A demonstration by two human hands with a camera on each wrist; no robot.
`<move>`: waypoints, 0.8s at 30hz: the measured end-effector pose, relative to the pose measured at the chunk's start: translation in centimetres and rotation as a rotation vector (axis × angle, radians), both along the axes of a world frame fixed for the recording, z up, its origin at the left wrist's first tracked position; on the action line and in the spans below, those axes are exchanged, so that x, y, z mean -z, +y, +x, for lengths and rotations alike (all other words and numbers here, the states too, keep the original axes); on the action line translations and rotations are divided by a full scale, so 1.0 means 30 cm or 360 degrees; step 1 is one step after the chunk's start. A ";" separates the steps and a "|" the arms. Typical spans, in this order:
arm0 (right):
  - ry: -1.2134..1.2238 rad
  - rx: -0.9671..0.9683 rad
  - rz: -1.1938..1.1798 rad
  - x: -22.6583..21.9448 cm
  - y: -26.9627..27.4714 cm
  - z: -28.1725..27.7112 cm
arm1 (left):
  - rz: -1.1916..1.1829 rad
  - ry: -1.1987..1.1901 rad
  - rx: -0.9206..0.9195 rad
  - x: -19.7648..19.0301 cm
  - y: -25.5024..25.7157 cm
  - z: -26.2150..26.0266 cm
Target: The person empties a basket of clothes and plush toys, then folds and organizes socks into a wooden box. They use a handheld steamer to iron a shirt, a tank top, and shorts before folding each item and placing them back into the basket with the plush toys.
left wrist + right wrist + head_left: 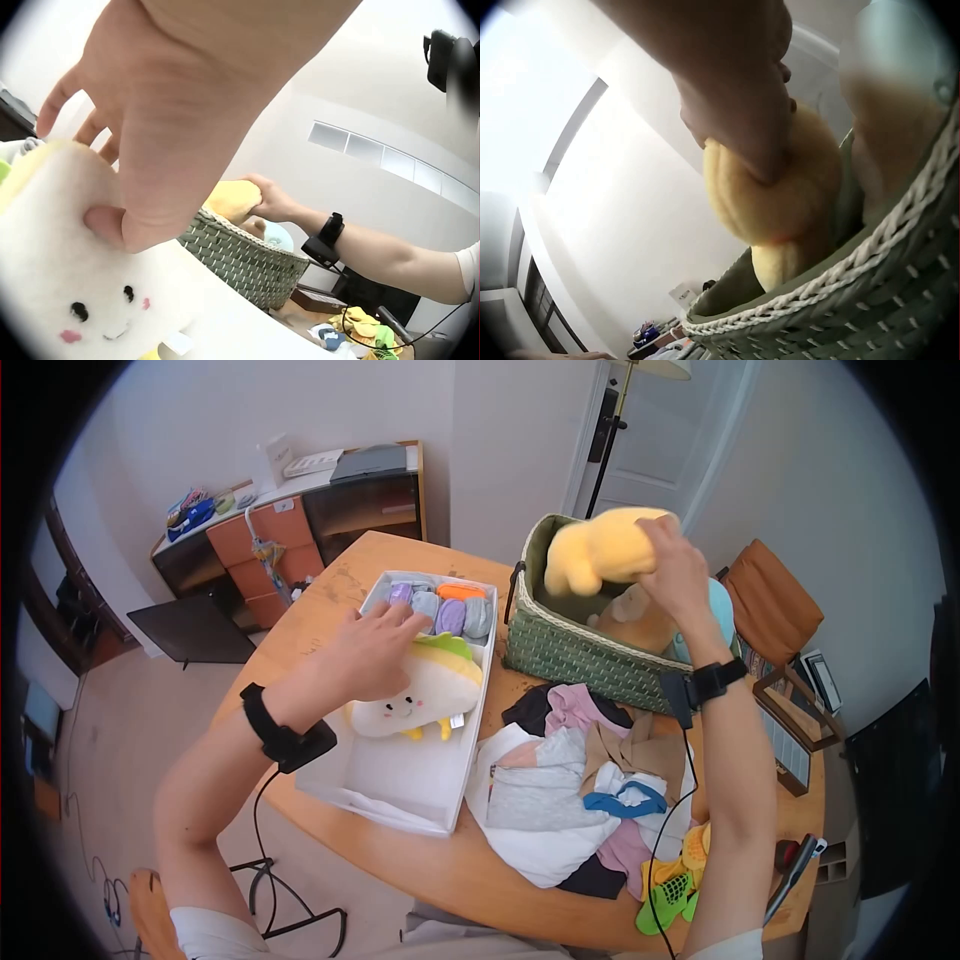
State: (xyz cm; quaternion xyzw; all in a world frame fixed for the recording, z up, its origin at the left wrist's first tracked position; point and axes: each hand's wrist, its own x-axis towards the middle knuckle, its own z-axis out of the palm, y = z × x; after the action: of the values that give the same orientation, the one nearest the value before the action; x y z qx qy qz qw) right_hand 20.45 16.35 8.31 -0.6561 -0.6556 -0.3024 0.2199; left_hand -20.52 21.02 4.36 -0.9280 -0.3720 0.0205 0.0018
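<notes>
My right hand grips a soft yellow plush toy at one end, over the opening of a green woven basket. In the right wrist view the toy's lower part hangs just inside the braided rim. My left hand holds a white sandwich-shaped plush with a smiling face, yellow feet and a green frill. Its thumb presses into the plush's front while the other fingers reach over the top edge. This plush lies in a white box, beside rolled grey, purple and orange fabric bundles at the far end.
A brown plush and a light blue item sit in the basket. Heaped clothes lie on the wooden table right of the box. Green and yellow mesh items are near the right front. A cable hangs from each wrist camera.
</notes>
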 end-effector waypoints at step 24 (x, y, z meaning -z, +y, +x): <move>0.0707 -0.1318 -0.0853 0.110 -0.230 -0.663 | -0.0871 -0.1080 0.0258 0.069 -0.046 -0.302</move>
State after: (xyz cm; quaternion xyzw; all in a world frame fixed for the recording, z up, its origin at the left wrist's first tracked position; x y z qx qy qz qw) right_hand 0.56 9.44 5.02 -0.4241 -0.8513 0.1333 0.2788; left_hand -29.57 19.62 2.31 -0.8747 -0.2584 -0.1877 -0.3647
